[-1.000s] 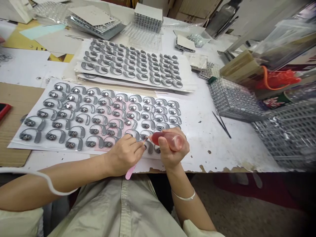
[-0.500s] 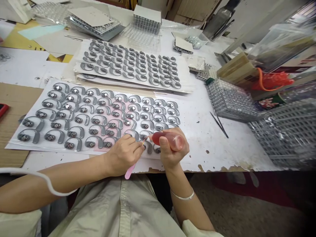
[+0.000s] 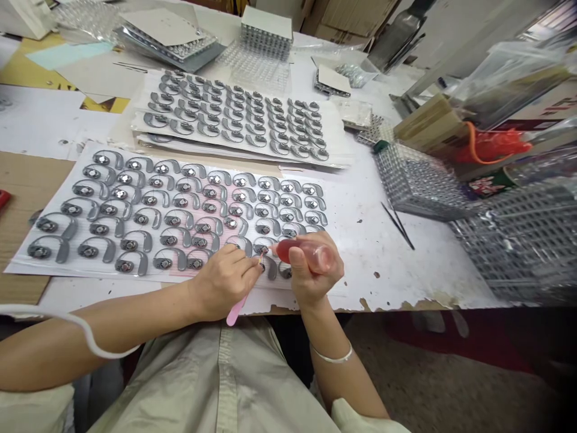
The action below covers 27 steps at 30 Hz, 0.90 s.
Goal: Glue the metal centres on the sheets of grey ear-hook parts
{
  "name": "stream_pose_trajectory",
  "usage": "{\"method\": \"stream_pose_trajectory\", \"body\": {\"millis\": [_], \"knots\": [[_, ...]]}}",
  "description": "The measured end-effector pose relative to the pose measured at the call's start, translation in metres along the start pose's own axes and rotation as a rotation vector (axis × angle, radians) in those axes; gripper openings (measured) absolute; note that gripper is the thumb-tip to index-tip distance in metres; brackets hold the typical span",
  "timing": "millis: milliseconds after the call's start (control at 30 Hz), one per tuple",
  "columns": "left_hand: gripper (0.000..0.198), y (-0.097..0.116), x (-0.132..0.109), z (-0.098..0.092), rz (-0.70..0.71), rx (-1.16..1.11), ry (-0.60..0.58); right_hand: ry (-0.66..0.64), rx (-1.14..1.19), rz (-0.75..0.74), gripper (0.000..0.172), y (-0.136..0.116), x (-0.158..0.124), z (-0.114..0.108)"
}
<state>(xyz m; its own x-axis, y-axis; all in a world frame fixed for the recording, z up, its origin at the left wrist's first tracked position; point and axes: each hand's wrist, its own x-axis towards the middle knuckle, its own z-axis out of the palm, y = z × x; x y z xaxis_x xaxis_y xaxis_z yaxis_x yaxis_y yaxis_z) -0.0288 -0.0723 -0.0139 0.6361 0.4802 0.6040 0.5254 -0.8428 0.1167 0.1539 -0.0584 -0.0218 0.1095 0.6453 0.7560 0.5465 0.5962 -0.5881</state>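
In my right hand is a small squeeze bottle of red liquid, tilted so its thin nozzle points left over a sheet. My left hand is closed on a slim pink-handled tool, whose handle sticks out below the palm; its tip is near the nozzle. Both tips meet close to one of the grey hook-shaped pieces, each with a round shiny centre, laid in rows on the white sheet. My hands hide some pieces of the front rows.
Behind lies a second stack of sheets with similar grey pieces. Black tweezers rest on the table at right, near clear bead-like trays. Paper-topped stacks stand at the back. A red object shows at the left edge.
The view has shifted slightly, moving everything a little left. Both hands keep the same hold over the same spot, with the bottle and pink tool still in them.
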Motion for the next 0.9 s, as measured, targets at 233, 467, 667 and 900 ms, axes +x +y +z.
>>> {"method": "stream_pose_trajectory", "body": {"millis": [233, 467, 667, 900], "knots": [[0.015, -0.0005, 0.0001, 0.0000, 0.005, -0.010, 0.020, 0.011, -0.019, -0.019, 0.012, -0.0008, 0.0000, -0.0003], [0.014, -0.0006, -0.0025, 0.0020, -0.004, 0.018, -0.009, 0.011, -0.040, -0.009, 0.012, 0.0008, -0.0028, 0.0004], [0.015, -0.0007, -0.0006, 0.0001, -0.007, -0.014, 0.013, 0.056, -0.020, 0.032, 0.014, 0.0026, -0.0055, -0.0034], [0.014, -0.0011, -0.0008, 0.0016, -0.007, -0.011, 0.037, 0.063, -0.024, 0.057, 0.013, 0.0040, -0.0061, -0.0031]]}}
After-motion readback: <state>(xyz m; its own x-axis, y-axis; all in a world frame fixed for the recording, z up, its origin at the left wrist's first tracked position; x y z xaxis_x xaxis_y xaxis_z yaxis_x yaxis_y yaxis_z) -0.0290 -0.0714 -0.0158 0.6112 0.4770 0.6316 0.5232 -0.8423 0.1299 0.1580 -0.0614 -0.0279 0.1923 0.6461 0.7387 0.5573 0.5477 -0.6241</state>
